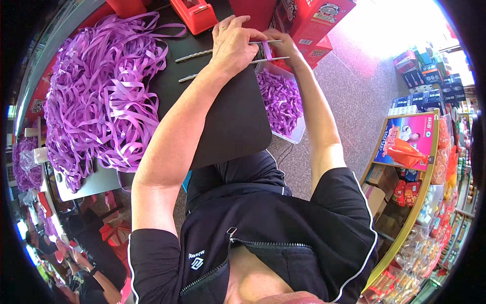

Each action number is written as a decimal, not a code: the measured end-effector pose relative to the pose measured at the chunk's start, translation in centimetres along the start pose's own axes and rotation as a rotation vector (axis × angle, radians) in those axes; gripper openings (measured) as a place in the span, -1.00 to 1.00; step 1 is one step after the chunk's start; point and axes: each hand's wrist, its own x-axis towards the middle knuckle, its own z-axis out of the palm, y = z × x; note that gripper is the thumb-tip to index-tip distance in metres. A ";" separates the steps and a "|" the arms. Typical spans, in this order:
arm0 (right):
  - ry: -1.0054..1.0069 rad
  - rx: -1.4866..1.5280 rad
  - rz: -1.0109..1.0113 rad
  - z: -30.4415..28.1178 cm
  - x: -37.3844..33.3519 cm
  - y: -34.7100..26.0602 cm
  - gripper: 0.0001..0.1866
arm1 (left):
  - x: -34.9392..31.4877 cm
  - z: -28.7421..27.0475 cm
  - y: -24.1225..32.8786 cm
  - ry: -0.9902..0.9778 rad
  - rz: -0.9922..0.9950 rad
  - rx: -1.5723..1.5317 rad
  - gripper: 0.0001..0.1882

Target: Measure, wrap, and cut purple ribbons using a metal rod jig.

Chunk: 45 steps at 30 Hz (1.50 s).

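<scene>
Two slim metal rods [195,55] lie side by side over the black tabletop [230,121], their tips past its right edge. A short loop of purple ribbon [267,51] spans both rods near those tips. My left hand [234,46], wearing a ring, bends over the rods, index finger and thumb closed at the ribbon's left side. On the other side, my right hand [284,46] is closed at the ribbon's upper end, its fingertips partly hidden. A big tangled heap of purple ribbon [109,91] covers the left of the table.
Below the table's right edge stands a white bin [298,133] of short purple ribbon pieces [279,99]. A red tape dispenser [195,15] and red cartons [309,25] are at the back. Shelves of packaged goods [420,202] line the right. Another person's hand [81,259] shows at lower left.
</scene>
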 end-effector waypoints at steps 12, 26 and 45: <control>0.028 0.019 0.196 1.9 -11.5 -7.9 -0.61 | 0.0 0.0 0.4 -0.050 -0.033 0.020 -0.71; 0.043 0.066 0.396 1.2 -10.5 -10.2 -0.63 | -1.2 -4.7 5.0 -0.020 -0.117 -0.274 -0.68; 0.078 0.211 0.446 0.8 -10.7 -11.0 -0.51 | -3.6 -1.3 7.6 -0.054 -0.909 -2.230 -0.37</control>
